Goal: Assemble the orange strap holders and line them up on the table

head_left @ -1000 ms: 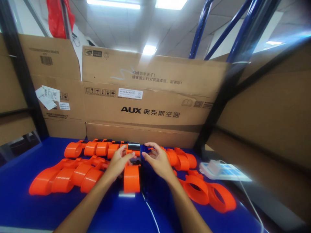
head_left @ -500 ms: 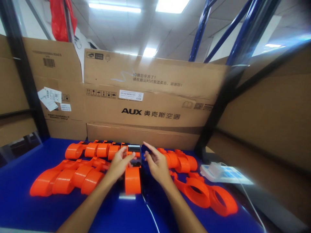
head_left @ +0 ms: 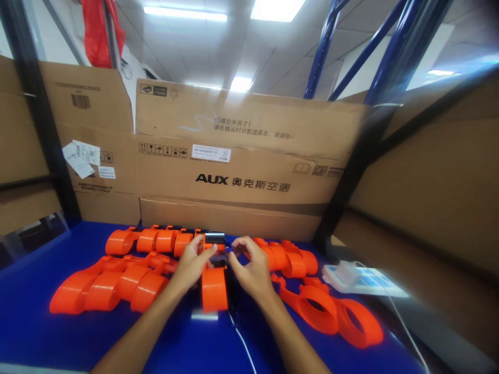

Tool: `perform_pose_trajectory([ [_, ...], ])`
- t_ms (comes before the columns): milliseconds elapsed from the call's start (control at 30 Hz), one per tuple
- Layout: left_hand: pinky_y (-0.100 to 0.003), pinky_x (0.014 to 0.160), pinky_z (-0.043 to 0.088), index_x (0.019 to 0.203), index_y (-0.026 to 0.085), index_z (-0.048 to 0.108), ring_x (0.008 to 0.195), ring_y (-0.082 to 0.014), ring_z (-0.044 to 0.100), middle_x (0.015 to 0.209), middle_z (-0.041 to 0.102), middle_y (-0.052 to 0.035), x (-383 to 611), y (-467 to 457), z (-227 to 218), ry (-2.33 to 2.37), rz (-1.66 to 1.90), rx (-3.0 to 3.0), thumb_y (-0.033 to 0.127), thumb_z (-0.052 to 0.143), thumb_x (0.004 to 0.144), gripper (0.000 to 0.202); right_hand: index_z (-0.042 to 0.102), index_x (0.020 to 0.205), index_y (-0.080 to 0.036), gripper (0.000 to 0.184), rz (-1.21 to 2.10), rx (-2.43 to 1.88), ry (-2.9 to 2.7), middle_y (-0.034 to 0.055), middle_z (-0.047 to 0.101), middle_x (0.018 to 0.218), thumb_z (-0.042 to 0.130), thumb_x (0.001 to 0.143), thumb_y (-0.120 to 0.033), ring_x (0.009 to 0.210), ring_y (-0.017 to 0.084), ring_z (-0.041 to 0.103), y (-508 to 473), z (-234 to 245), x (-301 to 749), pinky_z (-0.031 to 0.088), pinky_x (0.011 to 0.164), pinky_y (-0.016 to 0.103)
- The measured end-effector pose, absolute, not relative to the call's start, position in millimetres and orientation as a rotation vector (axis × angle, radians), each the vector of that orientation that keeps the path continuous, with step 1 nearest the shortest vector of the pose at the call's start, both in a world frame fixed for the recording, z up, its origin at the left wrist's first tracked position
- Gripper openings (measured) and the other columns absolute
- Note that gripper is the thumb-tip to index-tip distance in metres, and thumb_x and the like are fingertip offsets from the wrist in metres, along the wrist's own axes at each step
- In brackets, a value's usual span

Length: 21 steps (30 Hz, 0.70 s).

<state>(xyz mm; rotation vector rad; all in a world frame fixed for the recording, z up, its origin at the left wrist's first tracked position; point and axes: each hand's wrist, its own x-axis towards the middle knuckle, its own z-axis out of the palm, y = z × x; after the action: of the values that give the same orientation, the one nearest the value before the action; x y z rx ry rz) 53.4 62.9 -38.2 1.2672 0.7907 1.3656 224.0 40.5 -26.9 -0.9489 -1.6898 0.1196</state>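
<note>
Fingers of the left hand (head_left: pixel 191 264) close around one orange-and-black device (head_left: pixel 214 291) at lower centre; the right hand's (head_left: pixel 252 270) bend narrowly at one small blue piece (head_left: pixel 228 249), grip unclear. Four orange loops (head_left: pixel 102 292) lie lower left, two orange rings (head_left: pixel 366 335) lower right.

- Your orange device (head_left: pixel 214 272) points away from you — its broad, glossy orange hoop (head_left: pixel 214 291) at the near end, curved face toward you.
- At its far end you have a black block (head_left: pixel 215 239) with a pale toothed strip (head_left: pixel 214 234).
- Just beside its right edge — your small blue piece (head_left: pixel 228 249), blurred.
</note>
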Motion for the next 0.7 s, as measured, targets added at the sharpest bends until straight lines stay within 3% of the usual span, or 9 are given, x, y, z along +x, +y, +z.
perform_pose_trajectory([
  [200,-0.022,0.048,0.046,0.098,0.017,0.061,0.05,-0.0098,0.056,0.079,0.067,-0.0002,54.6,61.3,-39.9,0.774,1.36,1.302,0.041,0.08,0.07,0.041,0.042,0.072,-0.024,0.019,0.018,-0.933,-1.81,-0.0006,0.052,0.072,0.053,0.084,-0.014,0.068,0.016,0.052,39.3,-24.8,225.0,0.044,0.064,0.028],
  [700,-0.022,0.049,0.046,0.103,0.016,0.061,0.048,-0.009,0.054,0.077,0.066,-0.0007,53.8,62.7,-40.7,0.738,1.343,1.321,0.042,0.077,0.076,0.041,0.051,0.089,-0.023,0.009,0.06,-0.924,-2.007,0.0051,0.056,0.091,0.051,0.098,-0.026,0.083,0.02,0.055,36.7,-21.3,231.1,0.047,0.076,0.032],
])
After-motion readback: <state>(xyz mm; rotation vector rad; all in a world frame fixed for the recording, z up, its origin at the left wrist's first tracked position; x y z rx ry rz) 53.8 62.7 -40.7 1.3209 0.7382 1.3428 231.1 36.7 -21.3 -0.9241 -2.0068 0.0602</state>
